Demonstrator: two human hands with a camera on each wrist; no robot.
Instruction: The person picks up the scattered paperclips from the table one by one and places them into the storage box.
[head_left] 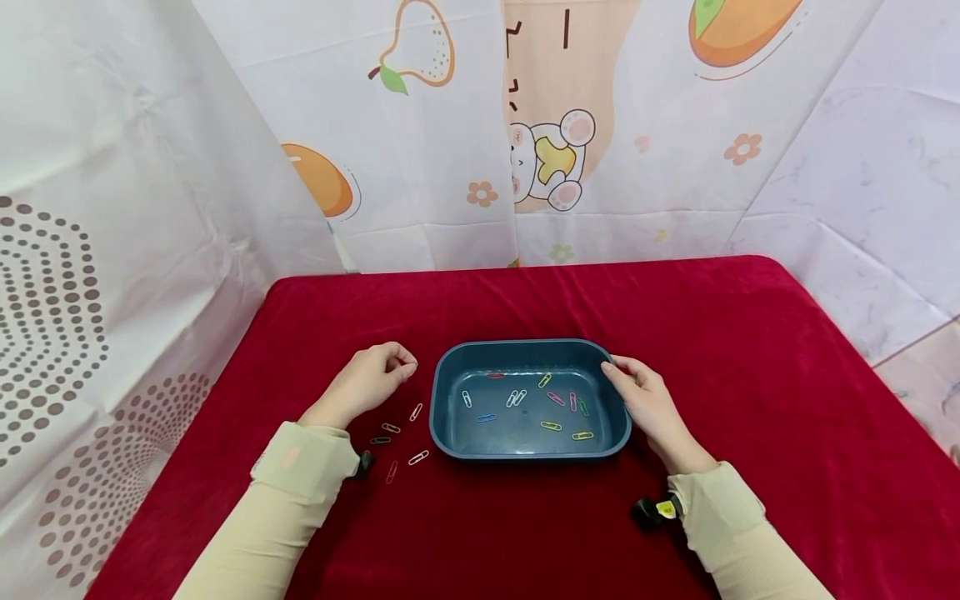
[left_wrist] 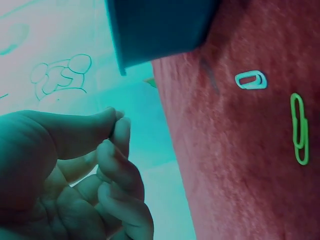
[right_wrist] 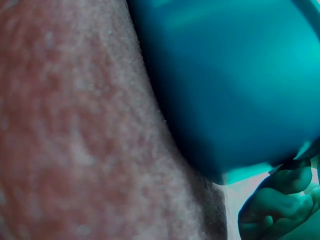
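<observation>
Head view: I have the left grip (head_left: 358, 387) pinched, contents indiscernible; near it, small multicoloured looped paper clips (head_left: 418, 457) on the red-cloth bench (head_left: 360, 533); then a dark-blue rounded-rectangular plastic tray (head_left: 510, 457) containing more clips (head_left: 551, 426), its right end grasped by my right grip (head_left: 652, 408).

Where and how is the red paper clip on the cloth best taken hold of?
Probably pinch the red paper clip at its middle, from above: it lies flat on the red cloth, its length running roughly near to far, so its long sides face left and right.
</observation>
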